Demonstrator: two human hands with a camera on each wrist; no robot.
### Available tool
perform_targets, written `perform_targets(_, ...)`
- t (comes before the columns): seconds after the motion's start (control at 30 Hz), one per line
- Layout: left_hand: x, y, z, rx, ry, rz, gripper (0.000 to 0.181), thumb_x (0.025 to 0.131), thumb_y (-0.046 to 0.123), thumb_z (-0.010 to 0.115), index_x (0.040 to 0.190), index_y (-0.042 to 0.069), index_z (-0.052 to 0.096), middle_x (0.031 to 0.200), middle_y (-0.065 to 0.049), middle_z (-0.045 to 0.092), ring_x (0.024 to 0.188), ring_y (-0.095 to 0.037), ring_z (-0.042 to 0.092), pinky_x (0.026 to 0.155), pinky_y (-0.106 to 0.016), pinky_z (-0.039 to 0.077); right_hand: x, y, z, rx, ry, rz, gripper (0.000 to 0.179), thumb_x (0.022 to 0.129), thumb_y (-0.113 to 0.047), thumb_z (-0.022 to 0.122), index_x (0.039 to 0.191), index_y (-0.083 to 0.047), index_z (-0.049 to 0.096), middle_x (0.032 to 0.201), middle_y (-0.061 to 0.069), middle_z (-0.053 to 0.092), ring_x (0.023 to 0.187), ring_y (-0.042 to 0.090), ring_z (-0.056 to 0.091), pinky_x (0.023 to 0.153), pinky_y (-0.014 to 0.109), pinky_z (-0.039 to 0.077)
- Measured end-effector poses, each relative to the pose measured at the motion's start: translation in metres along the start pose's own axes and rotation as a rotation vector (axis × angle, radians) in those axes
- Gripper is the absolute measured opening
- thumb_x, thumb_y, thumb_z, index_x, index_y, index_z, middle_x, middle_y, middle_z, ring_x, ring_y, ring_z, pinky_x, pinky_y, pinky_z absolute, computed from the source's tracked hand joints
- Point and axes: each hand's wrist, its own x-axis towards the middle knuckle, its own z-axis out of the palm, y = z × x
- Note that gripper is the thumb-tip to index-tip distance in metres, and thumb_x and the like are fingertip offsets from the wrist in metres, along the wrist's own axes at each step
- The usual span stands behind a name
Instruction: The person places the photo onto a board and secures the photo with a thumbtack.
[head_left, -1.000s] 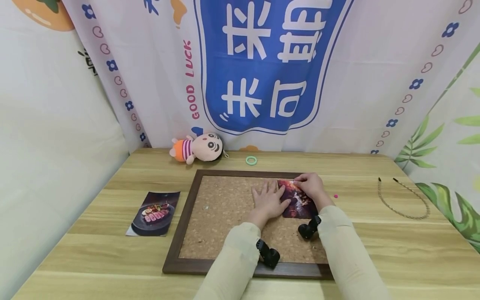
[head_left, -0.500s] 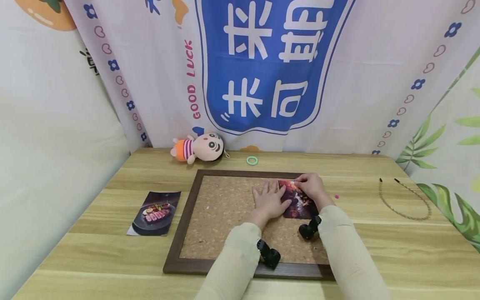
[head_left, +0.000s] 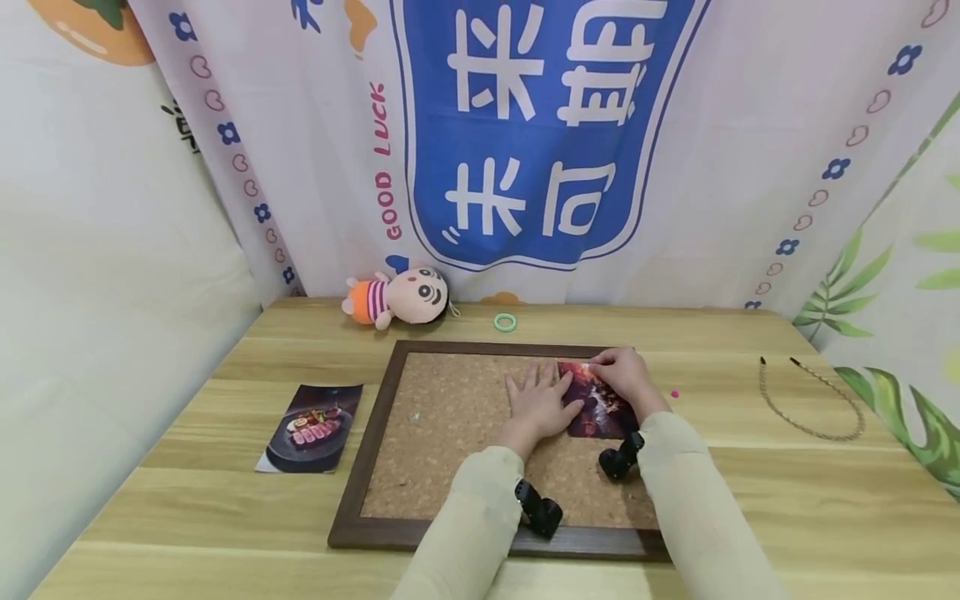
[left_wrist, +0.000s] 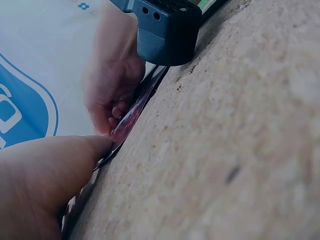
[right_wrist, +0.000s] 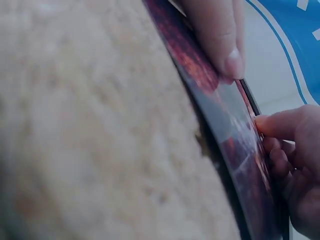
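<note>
A dark photo print (head_left: 600,408) with glowing red-orange tones lies on the cork board (head_left: 442,433), near its upper right. My left hand (head_left: 536,408) rests palm down on the cork with fingers spread, its thumb (left_wrist: 95,150) and a finger pressing the print's left part. At the print's top edge my right hand (head_left: 622,375) has curled fingers, and its thumb and a finger (right_wrist: 262,125) pinch something small against the print. The fingertips hide what that is. The print's lower right corner lies behind the right wrist camera.
A dark brown frame (head_left: 367,442) borders the board. To its left lies a food photo (head_left: 311,429). Behind are a plush doll (head_left: 397,298) and a green ring (head_left: 505,322). Rightward lie a tiny pink object (head_left: 675,394) and a braided cord loop (head_left: 810,429).
Both hands hold the same place on the print throughout. The whole head view shifts very slightly; nothing else visibly moves.
</note>
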Motion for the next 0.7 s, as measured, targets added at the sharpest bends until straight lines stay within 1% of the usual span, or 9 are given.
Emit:
perform_targets(0.07,-0.0013,0.0001,0.0004,-0.002,0.0,0.002,0.054,0.087,0.053,0.032,0.135,0.03,0.029,0.142,-0.001,0.014,0.128,-0.025,0.004,0.093,-0.058,0.001,-0.0021,0.0026,0.0009,0.013,0.004,-0.005,0.021,0.082,-0.016,0.058,0.088,0.001,0.066,0.089,0.016,0.061,0.084,0.03,0.053,0.074,0.041,0.041)
perform_targets(0.2,-0.0022,0.0006,0.001,-0.003,0.01,0.004,0.054,0.087,0.053,0.033,0.135,0.03,0.029,0.142,-0.001,0.014,0.128,-0.025,0.005,0.093,-0.057,0.002,-0.0029,0.0074,0.0024,0.011,0.037,-0.033,0.024,0.083,-0.018,0.056,0.09,0.001,0.066,0.093,0.018,0.061,0.087,0.031,0.054,0.075,0.042,0.04)
perform_targets(0.27,-0.0027,0.0006,0.0012,0.003,0.01,-0.001,0.054,0.087,0.053,0.033,0.135,0.031,0.029,0.142,-0.001,0.014,0.128,-0.025,0.005,0.093,-0.057,0.002,-0.0031,0.0082,0.0034,0.01,0.044,-0.049,0.023,0.083,-0.018,0.055,0.091,0.001,0.066,0.094,0.018,0.061,0.089,0.033,0.053,0.076,0.043,0.04)
perform_targets(0.4,-0.004,-0.0002,0.0007,0.01,0.006,-0.004,0.054,0.087,0.053,0.033,0.135,0.03,0.029,0.142,-0.001,0.014,0.128,-0.025,0.005,0.093,-0.057,0.002,-0.0032,0.0077,0.0069,0.032,0.051,-0.058,0.021,0.083,-0.016,0.057,0.094,-0.001,0.066,0.097,0.017,0.06,0.091,0.033,0.053,0.078,0.044,0.038)
perform_targets(0.53,-0.0041,-0.0011,0.0005,0.014,0.016,-0.008,0.053,0.087,0.053,0.033,0.135,0.03,0.029,0.142,0.0,0.014,0.128,-0.025,0.005,0.093,-0.057,0.002,-0.0031,0.0076,0.0099,0.054,0.074,-0.065,0.02,0.082,-0.015,0.059,0.096,-0.002,0.066,0.095,0.016,0.061,0.088,0.03,0.054,0.076,0.044,0.039)
perform_targets(0.7,-0.0039,-0.0012,0.0009,0.014,0.016,-0.009,0.053,0.087,0.053,0.032,0.135,0.031,0.028,0.142,0.0,0.014,0.128,-0.024,0.005,0.093,-0.057,0.002,-0.0039,0.0075,0.01,0.048,0.108,-0.067,0.017,0.081,-0.015,0.06,0.09,-0.002,0.066,0.088,0.015,0.062,0.081,0.028,0.054,0.071,0.041,0.04)
